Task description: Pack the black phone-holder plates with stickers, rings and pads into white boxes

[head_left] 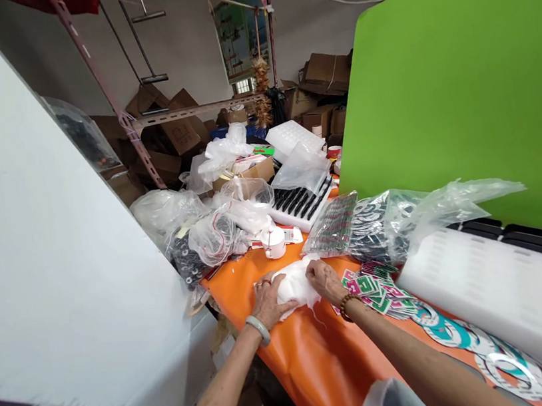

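Orange tabletop (302, 353): carries bundle. Foam block (511, 297): right side. Bundle (294, 284): white, between hands. Left hand (267, 303): fingers spread on bundle. Right hand (327, 280): curled, pinching bundle's right edge. Cards (374, 288): beside right hand.

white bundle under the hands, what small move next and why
Probably tuck in the loose strand with the right hand: it trails from the near edge of the white bundle onto the orange sheet. The left hand, spread on the other side, could steady it.
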Motion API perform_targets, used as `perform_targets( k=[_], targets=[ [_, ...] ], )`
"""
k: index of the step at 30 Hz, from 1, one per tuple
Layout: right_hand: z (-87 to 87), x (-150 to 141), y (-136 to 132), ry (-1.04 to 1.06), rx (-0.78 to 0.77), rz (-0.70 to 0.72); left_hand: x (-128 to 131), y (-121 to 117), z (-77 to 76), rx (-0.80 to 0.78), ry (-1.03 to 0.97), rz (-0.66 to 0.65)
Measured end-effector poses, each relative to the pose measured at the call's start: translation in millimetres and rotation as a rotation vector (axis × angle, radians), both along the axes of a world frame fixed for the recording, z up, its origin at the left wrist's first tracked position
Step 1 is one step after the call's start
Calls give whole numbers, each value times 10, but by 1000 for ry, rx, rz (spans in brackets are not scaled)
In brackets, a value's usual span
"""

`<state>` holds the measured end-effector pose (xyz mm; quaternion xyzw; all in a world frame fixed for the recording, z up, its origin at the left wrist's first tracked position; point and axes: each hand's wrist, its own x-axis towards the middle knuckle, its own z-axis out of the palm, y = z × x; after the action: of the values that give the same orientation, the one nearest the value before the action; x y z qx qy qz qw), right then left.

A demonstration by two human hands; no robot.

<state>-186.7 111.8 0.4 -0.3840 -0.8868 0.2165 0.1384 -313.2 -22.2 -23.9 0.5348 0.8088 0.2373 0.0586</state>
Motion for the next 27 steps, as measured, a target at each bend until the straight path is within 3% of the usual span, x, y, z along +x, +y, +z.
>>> perform_targets(
  k=[5,9,14,17,21,27],
  targets=[
    [104,34,10,8,33,48,-148,-133,-7,91,-63,-15],
    [472,-114,216,79,115,16,-333,-200,34,30,-83,-43],
    [1076,-655,623,182,225,101,-434,-131,43,-38,-61,-79],
    [1298,-1126,849,200,263,219,-441,-97,7,-45,-44,-55],
    [1254,-1692,970,103,258,349,-453,-105,-9,-54,-58,-79],
    [777,-1940,645,-133,220,583,-462,-93,-19,-48,-56,-80]
  ],
)
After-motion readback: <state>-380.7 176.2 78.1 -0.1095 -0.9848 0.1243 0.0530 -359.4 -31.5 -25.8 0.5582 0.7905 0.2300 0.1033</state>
